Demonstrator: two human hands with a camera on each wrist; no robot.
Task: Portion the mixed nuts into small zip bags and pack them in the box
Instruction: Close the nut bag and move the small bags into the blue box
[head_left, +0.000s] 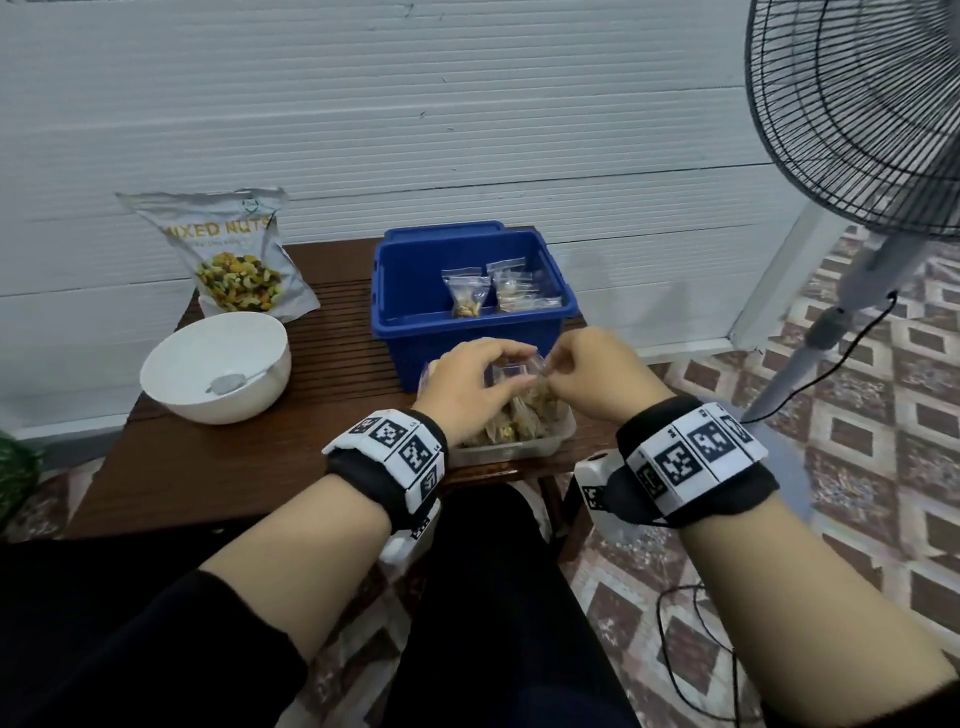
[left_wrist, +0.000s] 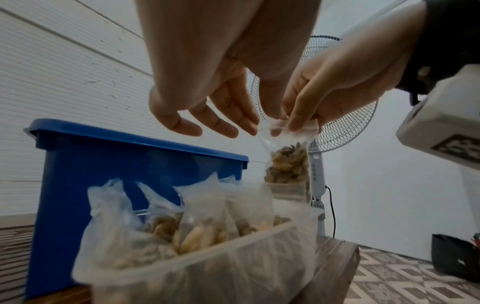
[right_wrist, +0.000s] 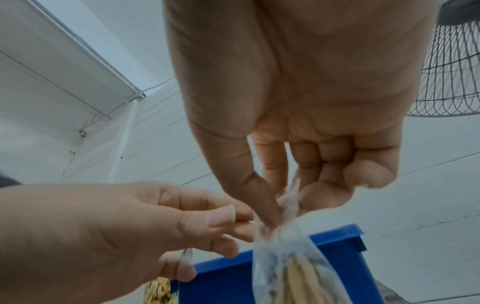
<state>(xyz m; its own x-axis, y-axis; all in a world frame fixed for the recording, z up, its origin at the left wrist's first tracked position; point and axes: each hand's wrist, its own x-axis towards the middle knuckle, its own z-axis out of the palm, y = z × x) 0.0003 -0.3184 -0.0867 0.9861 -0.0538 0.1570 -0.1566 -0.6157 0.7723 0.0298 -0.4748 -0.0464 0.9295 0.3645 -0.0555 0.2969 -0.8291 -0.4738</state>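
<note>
A small clear zip bag (head_left: 513, 373) with nuts in its bottom hangs upright between my two hands, just above a clear plastic tray (head_left: 524, 451). My right hand (head_left: 569, 370) pinches the zip bag's (left_wrist: 287, 164) top strip between thumb and forefinger. My left hand (head_left: 485, 371) pinches the same top edge from the left, its other fingers (left_wrist: 221, 125) spread loosely. The tray (left_wrist: 197, 269) holds several more filled bags (left_wrist: 197, 230) standing upright. Behind it stands the blue box (head_left: 410, 343), with two filled bags (head_left: 467, 293) leaning at its back right.
A white bowl (head_left: 213, 364) with a spoon (head_left: 228, 383) sits on the brown slatted table (head_left: 234, 467) at the left. The mixed nuts pack (head_left: 234, 254) leans on the wall behind it. A standing fan (head_left: 857, 130) and its cable are at the right.
</note>
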